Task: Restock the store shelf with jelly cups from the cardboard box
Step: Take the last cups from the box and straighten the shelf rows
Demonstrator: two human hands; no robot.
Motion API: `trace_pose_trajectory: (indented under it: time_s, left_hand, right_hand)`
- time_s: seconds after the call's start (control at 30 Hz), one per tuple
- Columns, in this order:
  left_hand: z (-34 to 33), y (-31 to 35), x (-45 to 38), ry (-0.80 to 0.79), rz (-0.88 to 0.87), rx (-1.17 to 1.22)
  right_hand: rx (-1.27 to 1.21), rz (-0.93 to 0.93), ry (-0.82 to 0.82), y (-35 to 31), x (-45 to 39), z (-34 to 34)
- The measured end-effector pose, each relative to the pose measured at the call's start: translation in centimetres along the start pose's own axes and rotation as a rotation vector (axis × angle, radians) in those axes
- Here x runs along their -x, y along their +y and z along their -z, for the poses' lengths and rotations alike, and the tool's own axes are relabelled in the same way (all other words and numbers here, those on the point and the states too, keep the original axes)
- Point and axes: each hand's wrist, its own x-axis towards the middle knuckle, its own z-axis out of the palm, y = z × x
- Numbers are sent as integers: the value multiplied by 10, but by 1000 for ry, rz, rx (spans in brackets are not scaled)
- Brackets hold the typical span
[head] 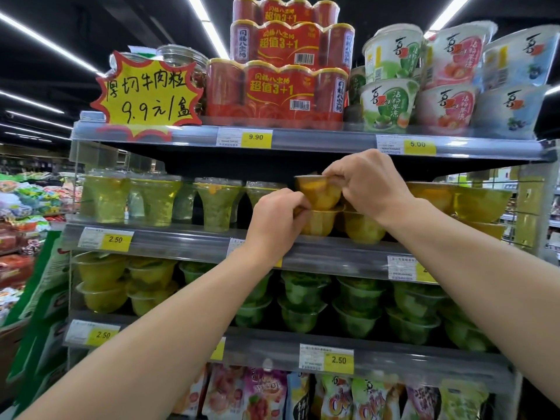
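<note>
Both bare forearms reach up; the right hand (368, 184) pinches the rim of an orange jelly cup (318, 191), setting it on a second one (321, 222), which the left hand (277, 221) holds steady on the middle shelf (181, 241). Restocking seems underway: two orange cups are stacked here, one yellow cup (362, 227) stands beside them, and the cardboard box is out of view.

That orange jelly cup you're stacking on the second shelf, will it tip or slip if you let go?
The orange jelly cup narrows toward its base and sits on another cup's lid, so it probably tips easily. Its clear plastic looks smooth, likely slippery. Filled with jelly, it is probably heavy for its size.
</note>
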Motion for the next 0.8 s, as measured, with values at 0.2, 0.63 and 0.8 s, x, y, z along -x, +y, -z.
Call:
trace_pose_trajectory:
  time_s: [0.2, 0.63, 0.8]
  left_hand:
    - [-4, 16, -1, 12, -19, -94]
    - [1, 9, 0, 21, 12, -84]
    - [0, 10, -1, 19, 22, -72]
  right_hand:
    - [-19, 37, -1, -1, 4, 0]
    - [-36, 51, 14, 8, -1, -6]
    - [-28, 35, -7, 9, -1, -9]
